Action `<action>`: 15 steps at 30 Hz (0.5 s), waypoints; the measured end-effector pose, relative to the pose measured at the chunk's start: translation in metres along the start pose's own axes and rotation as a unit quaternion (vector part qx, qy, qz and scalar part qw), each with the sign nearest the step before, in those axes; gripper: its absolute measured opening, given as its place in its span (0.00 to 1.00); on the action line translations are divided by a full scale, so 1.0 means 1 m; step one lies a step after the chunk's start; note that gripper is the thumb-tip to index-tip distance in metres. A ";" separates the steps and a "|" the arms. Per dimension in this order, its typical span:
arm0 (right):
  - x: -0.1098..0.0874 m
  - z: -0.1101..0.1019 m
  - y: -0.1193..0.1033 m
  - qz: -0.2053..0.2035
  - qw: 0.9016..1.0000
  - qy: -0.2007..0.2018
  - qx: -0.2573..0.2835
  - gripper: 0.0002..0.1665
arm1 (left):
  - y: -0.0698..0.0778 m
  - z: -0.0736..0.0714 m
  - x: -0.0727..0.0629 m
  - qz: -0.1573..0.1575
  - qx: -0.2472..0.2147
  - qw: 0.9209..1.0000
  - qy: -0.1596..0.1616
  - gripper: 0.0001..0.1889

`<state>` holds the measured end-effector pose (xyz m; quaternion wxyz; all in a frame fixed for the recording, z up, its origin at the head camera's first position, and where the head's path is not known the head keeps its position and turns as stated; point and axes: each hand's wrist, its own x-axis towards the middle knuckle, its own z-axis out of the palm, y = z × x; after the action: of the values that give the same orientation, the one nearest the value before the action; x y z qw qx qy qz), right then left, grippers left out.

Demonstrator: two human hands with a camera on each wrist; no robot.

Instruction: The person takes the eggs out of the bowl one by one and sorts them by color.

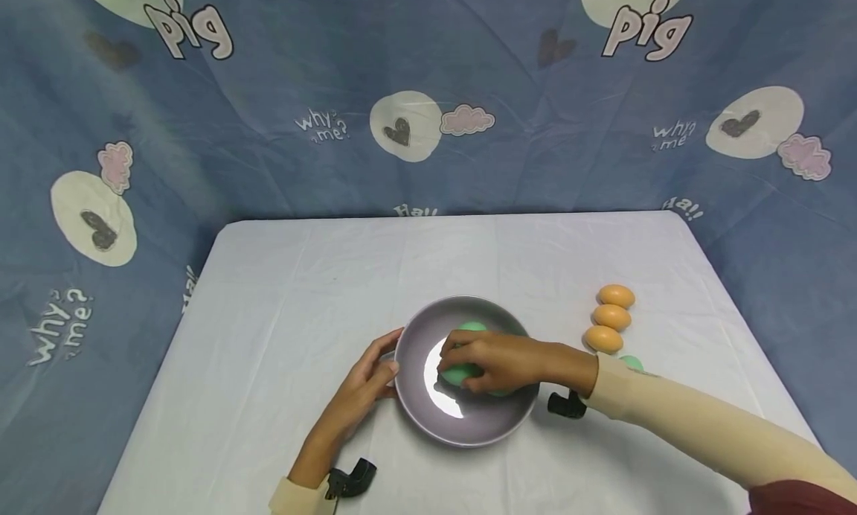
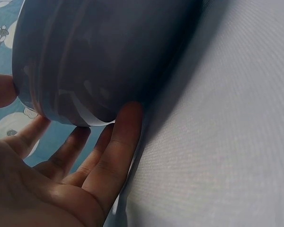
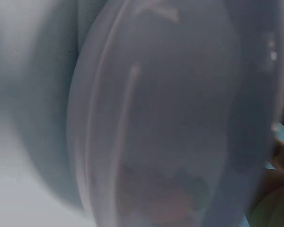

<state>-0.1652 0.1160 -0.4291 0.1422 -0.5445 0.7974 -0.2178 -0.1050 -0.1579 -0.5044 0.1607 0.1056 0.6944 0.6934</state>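
A grey-purple bowl [image 1: 418,411] sits on the white table. My left hand [image 1: 364,385] holds it by its left side, thumb at the rim and fingertips against the outer wall, as the left wrist view also shows of the bowl [image 2: 109,56]. Inside the bowl, my right hand [image 1: 498,360] pinches a green egg [image 1: 458,373] between fingers and thumb, low over the bottom. Another green egg [image 1: 473,326] shows behind that hand, and a bit of green peeks out below it. In the right wrist view the bowl's wall [image 3: 175,109] hides most of the right hand.
Three orange eggs [image 1: 611,318] lie in a row to the right of the bowl. Just below them, a green egg [image 1: 632,362] is partly covered by the right sleeve. A blue printed cloth [image 1: 428,180] hangs behind the table [image 1: 321,277].
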 end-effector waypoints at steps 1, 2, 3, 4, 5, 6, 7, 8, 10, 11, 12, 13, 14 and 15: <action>-0.001 -0.001 0.000 -0.001 1.000 0.000 0.005 0.19 | 0.000 0.000 0.000 -0.001 0.000 1.000 0.001 0.28; -0.002 -0.002 -0.001 -0.001 1.000 0.001 0.009 0.19 | 0.000 0.000 0.000 -0.002 0.002 1.000 0.002 0.28; -0.003 -0.003 -0.001 -0.002 1.000 0.003 0.012 0.19 | 0.000 0.000 0.000 -0.002 0.002 1.000 0.002 0.28; -0.004 -0.004 -0.001 -0.003 1.000 0.005 0.015 0.19 | -0.001 0.000 0.000 -0.003 0.002 1.000 0.003 0.28; -0.005 -0.005 -0.001 -0.004 1.000 0.008 0.019 0.19 | -0.001 0.000 0.000 -0.003 0.001 1.000 0.003 0.28; -0.006 -0.006 0.000 -0.005 1.000 0.011 0.023 0.19 | -0.001 0.000 0.000 -0.003 0.000 1.000 0.003 0.28; -0.008 -0.007 0.000 -0.004 1.000 0.014 0.027 0.20 | -0.001 0.000 0.000 -0.003 -0.001 1.000 0.003 0.28; -0.009 -0.008 0.001 -0.003 0.999 0.017 0.029 0.20 | 0.000 0.000 0.000 -0.003 -0.003 1.000 0.003 0.28; -0.012 -0.010 0.001 0.002 0.999 0.021 0.036 0.20 | 0.000 0.000 0.000 -0.003 -0.004 1.000 0.003 0.28; -0.013 -0.010 0.001 0.005 0.999 0.022 0.040 0.20 | 0.000 0.000 0.000 -0.003 -0.004 1.000 0.003 0.28; -0.014 -0.011 0.002 0.008 0.999 0.022 0.043 0.21 | 0.000 0.000 0.000 -0.003 -0.005 1.000 0.003 0.28; -0.015 -0.012 0.002 0.013 0.999 0.022 0.046 0.21 | 0.000 0.000 0.000 -0.003 -0.004 1.000 0.004 0.28; -0.016 -0.013 0.001 0.018 0.998 0.021 0.049 0.21 | 0.000 0.000 0.000 -0.004 -0.003 1.000 0.005 0.28; -0.018 -0.014 0.001 0.024 0.998 0.019 0.056 0.21 | 0.000 0.000 0.000 -0.004 -0.001 1.000 0.005 0.28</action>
<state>-0.1662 0.1357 -0.4173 0.1624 -0.5118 0.7997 -0.2687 -0.1050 -0.1576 -0.5044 0.1605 0.0990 0.6948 0.6940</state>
